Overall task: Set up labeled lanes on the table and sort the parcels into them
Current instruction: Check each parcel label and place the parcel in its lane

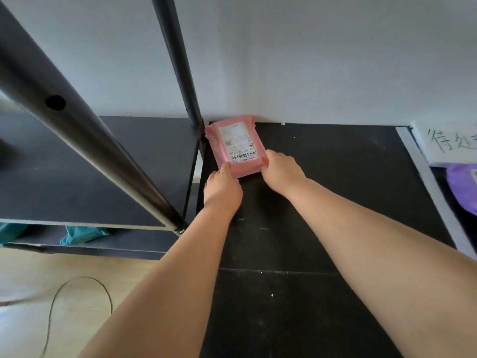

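A pink parcel (236, 146) with a white shipping label lies flat at the far left corner of the black table (322, 202), close to the wall. My left hand (221, 186) holds its near left corner, thumb on top. At the near right corner my right hand (281, 169) grips the parcel with curled fingers. A white strip of tape (426, 182) runs across the table at the right, forming a lane edge. Beyond it lies a white paper label (449, 144) with handwritten characters.
A purple parcel (463, 187) lies at the right edge past the tape. A black metal rack (108, 156) with slanted posts stands left of the table, with teal parcels (82, 233) on its lower shelf. A thin cable (77, 301) loops on the wooden floor.
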Motion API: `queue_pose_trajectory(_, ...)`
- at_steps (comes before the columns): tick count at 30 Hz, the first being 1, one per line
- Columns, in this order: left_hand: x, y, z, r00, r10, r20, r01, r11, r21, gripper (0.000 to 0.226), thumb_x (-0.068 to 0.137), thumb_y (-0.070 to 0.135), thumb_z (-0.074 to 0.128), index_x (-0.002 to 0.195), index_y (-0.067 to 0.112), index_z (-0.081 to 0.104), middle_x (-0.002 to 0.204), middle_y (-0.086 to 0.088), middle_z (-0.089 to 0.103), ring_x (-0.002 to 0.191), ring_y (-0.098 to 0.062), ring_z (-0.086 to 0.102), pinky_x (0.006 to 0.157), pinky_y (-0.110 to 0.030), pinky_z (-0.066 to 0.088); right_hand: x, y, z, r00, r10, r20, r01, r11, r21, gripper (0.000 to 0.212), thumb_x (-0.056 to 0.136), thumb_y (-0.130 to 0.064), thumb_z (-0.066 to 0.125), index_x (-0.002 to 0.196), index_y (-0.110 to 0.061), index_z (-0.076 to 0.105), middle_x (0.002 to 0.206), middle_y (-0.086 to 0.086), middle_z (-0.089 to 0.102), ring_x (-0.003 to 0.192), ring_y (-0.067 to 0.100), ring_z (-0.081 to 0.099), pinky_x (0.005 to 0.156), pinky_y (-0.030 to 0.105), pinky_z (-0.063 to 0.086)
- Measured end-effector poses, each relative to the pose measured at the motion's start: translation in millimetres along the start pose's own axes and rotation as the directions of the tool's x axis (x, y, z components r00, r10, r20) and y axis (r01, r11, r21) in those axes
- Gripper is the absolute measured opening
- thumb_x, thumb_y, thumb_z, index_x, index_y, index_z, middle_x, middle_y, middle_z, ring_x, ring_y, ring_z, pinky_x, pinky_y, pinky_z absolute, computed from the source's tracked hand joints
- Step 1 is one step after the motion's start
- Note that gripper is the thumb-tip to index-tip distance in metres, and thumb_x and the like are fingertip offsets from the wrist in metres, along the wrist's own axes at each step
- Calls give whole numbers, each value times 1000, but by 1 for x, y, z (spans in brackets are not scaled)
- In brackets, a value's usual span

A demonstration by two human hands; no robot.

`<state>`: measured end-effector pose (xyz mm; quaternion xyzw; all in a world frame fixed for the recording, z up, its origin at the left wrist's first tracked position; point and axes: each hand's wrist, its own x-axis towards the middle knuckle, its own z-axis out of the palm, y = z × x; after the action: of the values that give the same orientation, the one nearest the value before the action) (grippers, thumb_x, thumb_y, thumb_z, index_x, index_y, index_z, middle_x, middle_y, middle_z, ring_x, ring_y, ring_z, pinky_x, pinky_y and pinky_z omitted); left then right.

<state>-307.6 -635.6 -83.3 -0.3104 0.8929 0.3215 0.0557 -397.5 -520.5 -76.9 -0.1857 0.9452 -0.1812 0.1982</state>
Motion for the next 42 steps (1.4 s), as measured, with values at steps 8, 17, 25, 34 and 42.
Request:
queue_pose_trajectory(8,-16,-8,3,998,33,50,-35,998,48,35,96,13,45,131,15,50,122,-7,58,116,-28,52,100,-45,46,-4,-7,12,994,106,11,-106,994,9,8,85,-9,52,85,-10,60,94,11,62,84,29,59,58,32,40)
queue_pose_trajectory(17,-94,1,9,988,133,80,-138,989,58,39,98,7,42,134,15,55,118,-10,63,105,-28,60,91,-44,52,-71,11,2,969,248,-8,-247,966,80,11,89,-21,60,81,-17,66,84,1,65,79,23,63,57,30,42)
queue_pose_trajectory(25,-191,8,14,995,100,15,-101,995,26,42,99,8,41,136,22,56,132,-3,60,115,-22,59,88,-29,48,-178,61,-17,986,167,-2,-166,981,101,26,91,-7,50,95,-21,71,106,-2,68,97,23,64,86,42,55)
queue_pose_trajectory(34,-268,32,52,953,303,12,-294,913,283,51,93,0,52,139,22,53,145,4,50,135,-19,40,109,-33,35,-277,118,-23,994,-55,93,63,994,-88,25,96,-8,52,107,-22,70,107,-1,68,101,23,61,96,44,48)
queue_pose_trajectory(42,-314,11,101,975,96,202,-165,918,360,49,98,11,49,145,25,46,143,-7,50,136,-26,41,110,-36,34,-313,161,13,1000,11,6,-11,999,-40,22,94,-12,55,98,-29,68,109,-4,67,96,19,61,82,38,54)
